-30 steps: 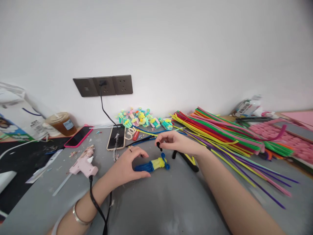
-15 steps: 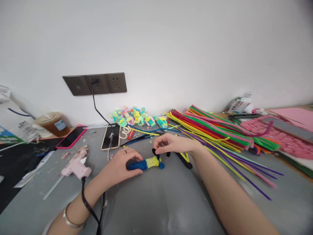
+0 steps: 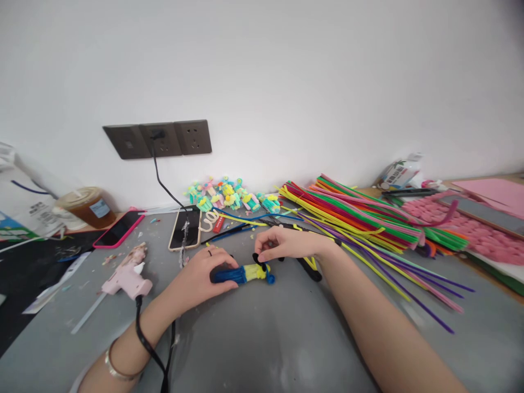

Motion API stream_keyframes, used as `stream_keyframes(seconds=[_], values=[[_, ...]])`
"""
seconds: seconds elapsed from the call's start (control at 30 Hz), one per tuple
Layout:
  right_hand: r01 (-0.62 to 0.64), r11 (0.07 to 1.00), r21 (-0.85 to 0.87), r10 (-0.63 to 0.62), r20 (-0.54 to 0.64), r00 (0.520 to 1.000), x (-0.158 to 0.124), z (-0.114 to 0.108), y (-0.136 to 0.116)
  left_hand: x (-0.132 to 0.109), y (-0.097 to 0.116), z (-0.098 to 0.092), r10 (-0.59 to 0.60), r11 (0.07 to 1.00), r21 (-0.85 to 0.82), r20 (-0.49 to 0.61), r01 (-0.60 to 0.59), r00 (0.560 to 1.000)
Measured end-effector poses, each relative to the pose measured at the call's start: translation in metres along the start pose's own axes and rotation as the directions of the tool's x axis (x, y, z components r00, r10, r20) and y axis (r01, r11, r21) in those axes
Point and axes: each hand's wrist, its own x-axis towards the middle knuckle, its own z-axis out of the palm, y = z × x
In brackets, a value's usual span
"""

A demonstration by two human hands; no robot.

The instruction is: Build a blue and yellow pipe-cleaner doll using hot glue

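Observation:
A blue-and-yellow pipe-cleaner figure (image 3: 250,273) lies on its side on the grey table, a blue curl at its right end. My left hand (image 3: 207,277) wraps round its blue left end, the thumb on the near side and the fingers on the far side. Between the thumb and fingers of my right hand (image 3: 282,243) is a small black fuzzy piece (image 3: 256,257), held at the yellow end of the figure. Whether it touches the yellow part is hard to tell. Black and yellow pipe-cleaner pieces (image 3: 310,267) lie just right of my right hand.
A pink glue gun (image 3: 127,281) rests left, its black cord passing over my left forearm. Two phones (image 3: 120,229) and a lidded drink cup (image 3: 92,207) stand behind. Small pastel pipe-cleaner figures (image 3: 229,195) line the wall. Colourful pipe cleaners (image 3: 352,213) spread at right.
My right hand has shifted slightly left and down, bringing the black piece closer to the yellow end. My left hand keeps its grip on the figure.

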Motion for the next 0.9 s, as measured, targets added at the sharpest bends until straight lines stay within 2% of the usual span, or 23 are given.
stream_keyframes(seconds=[0.43, 0.63, 0.9], values=[[-0.021, 1.000, 0.002, 0.021, 0.040, 0.999, 0.001, 0.001, -0.001, 0.000, -0.002, -0.001, -0.035, 0.999, 0.000, 0.072, 0.035, 0.997], [-0.012, 0.999, -0.045, 0.013, 0.018, 1.000, 0.001, 0.004, -0.007, -0.001, -0.003, 0.001, -0.027, 1.000, -0.007, 0.067, 0.028, 0.997], [0.041, 0.999, -0.007, -0.041, 0.004, 0.999, 0.003, 0.006, -0.004, -0.001, -0.005, 0.002, -0.017, 1.000, -0.011, 0.065, 0.018, 0.998]])
